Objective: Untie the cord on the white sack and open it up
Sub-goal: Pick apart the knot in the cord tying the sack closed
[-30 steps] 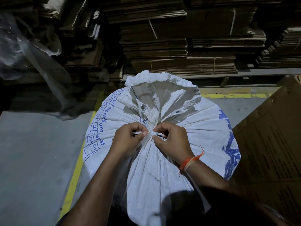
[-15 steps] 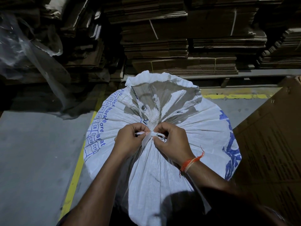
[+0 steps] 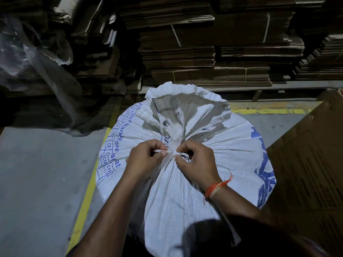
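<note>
1. The step in hand is loosening the knot: the cord (image 3: 168, 158) still cinches the neck of the white sack (image 3: 185, 182), which stands on the floor at centre frame.
2. The left hand (image 3: 143, 160), at 9 o'clock of the knot, has its fingers (image 3: 157, 145) curled narrow, pinching a cord end.
3. The right hand (image 3: 196, 162), at 3 o'clock, pinches the knot's loop likewise.
4. Next, I judge, the tails must be drawn apart until the gathered mouth slackens.

The room is dim. The floor (image 3: 37, 182) is grey concrete with yellow painted lines (image 3: 83, 206). Stacks of flattened brown cardboard (image 3: 213, 52) fill the back. A clear plastic sheet (image 3: 37, 67) hangs at the left, and a big cardboard sheet (image 3: 311, 164) lies at the right.
</note>
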Demonstrator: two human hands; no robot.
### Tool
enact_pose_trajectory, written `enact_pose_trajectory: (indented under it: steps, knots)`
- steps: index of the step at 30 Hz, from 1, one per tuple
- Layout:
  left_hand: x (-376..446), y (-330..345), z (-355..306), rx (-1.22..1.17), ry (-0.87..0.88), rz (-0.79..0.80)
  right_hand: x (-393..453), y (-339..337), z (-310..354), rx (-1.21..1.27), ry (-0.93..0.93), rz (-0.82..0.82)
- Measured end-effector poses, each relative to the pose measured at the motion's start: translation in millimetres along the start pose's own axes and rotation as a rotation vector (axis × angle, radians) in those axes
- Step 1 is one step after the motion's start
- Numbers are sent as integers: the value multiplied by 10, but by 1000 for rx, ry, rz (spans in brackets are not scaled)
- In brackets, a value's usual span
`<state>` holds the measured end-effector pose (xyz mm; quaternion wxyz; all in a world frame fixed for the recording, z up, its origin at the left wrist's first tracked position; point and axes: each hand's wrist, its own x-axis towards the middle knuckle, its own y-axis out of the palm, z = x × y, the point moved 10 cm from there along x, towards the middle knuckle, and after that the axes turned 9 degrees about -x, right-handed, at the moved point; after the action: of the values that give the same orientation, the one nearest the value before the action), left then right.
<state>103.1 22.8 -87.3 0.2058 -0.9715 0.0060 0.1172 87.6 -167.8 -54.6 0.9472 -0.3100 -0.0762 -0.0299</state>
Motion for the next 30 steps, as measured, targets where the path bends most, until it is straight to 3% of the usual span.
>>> enact_pose_trajectory:
  steps: [30]
  knots:
    - [37, 30, 15, -10, 55, -21, -1, 21, -45, 7, 35, 24]
